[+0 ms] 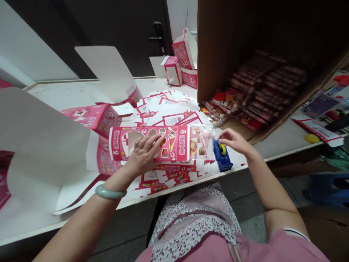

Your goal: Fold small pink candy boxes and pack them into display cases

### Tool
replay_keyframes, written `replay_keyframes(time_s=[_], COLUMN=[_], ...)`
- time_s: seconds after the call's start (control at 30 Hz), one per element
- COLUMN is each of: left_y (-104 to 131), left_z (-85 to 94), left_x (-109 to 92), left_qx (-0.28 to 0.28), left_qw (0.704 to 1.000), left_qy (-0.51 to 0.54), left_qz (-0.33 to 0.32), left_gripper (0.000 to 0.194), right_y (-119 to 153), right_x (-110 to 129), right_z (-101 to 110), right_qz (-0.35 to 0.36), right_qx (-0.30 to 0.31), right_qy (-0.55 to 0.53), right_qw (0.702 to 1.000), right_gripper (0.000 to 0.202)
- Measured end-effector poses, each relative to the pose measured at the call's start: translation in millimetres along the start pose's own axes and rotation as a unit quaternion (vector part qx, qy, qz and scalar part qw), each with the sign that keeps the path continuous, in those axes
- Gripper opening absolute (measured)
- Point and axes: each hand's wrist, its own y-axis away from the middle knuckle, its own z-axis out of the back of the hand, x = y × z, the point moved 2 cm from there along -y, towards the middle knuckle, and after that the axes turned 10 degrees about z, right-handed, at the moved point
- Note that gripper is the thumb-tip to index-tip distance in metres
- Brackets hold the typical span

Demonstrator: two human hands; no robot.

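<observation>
A pink printed toy box (177, 145) lies flat on a pile of printed card pieces, with a clear plastic tray (201, 142) showing out of its right end. My left hand (145, 151), a pale green bangle on its wrist, rests over the box's face with fingers stretched across it. Just right of the tray stands a blue tape dispenser (224, 162) carrying a yellow-cored roll (222, 149). At the top of that roll, the thumb and fingertips of my right hand (234, 140) are pinched together on the tape; the tape itself is barely visible.
A large cardboard carton (207, 47) on its side holds several stacked packs (267, 91). Open pink boxes (185, 54) stand at the back, and larger unfolded ones (100, 116) crowd the left. A yellow ball-like item (312, 138) lies near the right table edge.
</observation>
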Motion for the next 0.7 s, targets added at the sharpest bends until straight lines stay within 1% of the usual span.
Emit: replay_keyframes(time_s=[0.03,0.1,0.17,0.2,0.23,0.3,0.33,0.37,0.4,0.47,0.5,0.53,0.57,0.63,0.7], left_y=[3.0,4.0,-0.5,-3.7,-6.9,-11.1,-11.4,-10.2,-7.3,2.2,8.1,14.0,19.8,28.9,32.4], left_z=[-0.9,-5.6,-7.8,-5.8,-1.4,13.1,21.1,27.6,31.4,28.7,22.6,14.8,6.6,-6.0,-9.1], left_x=[-2.3,-14.0,-29.7,-37.0,-43.1,-51.7,-54.7,-57.2,-59.8,-65.3,-67.9,-69.6,-70.1,-67.3,-62.0], left_qx=[0.005,0.026,0.038,0.038,0.032,0.017,0.007,-0.004,-0.016,-0.042,-0.055,-0.068,-0.083,-0.121,-0.158], left_qw=[1.000,0.999,0.997,0.996,0.993,0.980,0.966,0.946,0.919,0.863,0.844,0.836,0.838,0.863,0.891], left_qy=[0.000,0.015,0.047,0.072,0.104,0.197,0.257,0.321,0.384,0.478,0.502,0.511,0.507,0.462,0.401], left_qz=[-0.006,-0.026,-0.040,-0.041,-0.038,-0.014,0.013,0.050,0.091,0.162,0.180,0.186,0.184,0.163,0.141], left_gripper=[0.084,0.079,0.073,0.071,0.070,0.070,0.071,0.073,0.077,0.087,0.089,0.088,0.084,0.075,0.068], right_y=[5.0,10.4,10.7,9.9,9.2,9.8,11.4,13.8,16.4,21.2,23.2,24.7,25.9,26.8,25.8], right_x=[-7.4,-18.9,-20.7,-16.7,-9.7,10.8,21.7,31.2,38.2,44.1,43.5,41.5,39.1,36.0,36.8], right_z=[-8.8,-36.0,-64.2,-74.5,-80.5,-80.1,-76.6,-73.2,-71.2,-73.5,-76.9,-81.0,-85.3,-92.5,-96.6], right_qz=[-0.034,-0.077,-0.078,-0.060,-0.027,0.080,0.142,0.195,0.235,0.272,0.274,0.270,0.267,0.271,0.284], right_qx=[0.013,0.026,0.006,-0.007,-0.032,-0.107,-0.137,-0.153,-0.155,-0.132,-0.126,-0.126,-0.122,-0.097,-0.054], right_qy=[-0.046,-0.118,-0.136,-0.126,-0.107,-0.049,-0.022,0.001,0.017,0.030,0.033,0.039,0.051,0.086,0.119], right_qw=[0.998,0.990,0.988,0.990,0.993,0.990,0.980,0.969,0.959,0.953,0.953,0.954,0.955,0.954,0.950], right_gripper=[0.032,0.036,0.039,0.039,0.037,0.037,0.041,0.048,0.053,0.060,0.061,0.061,0.059,0.046,0.032])
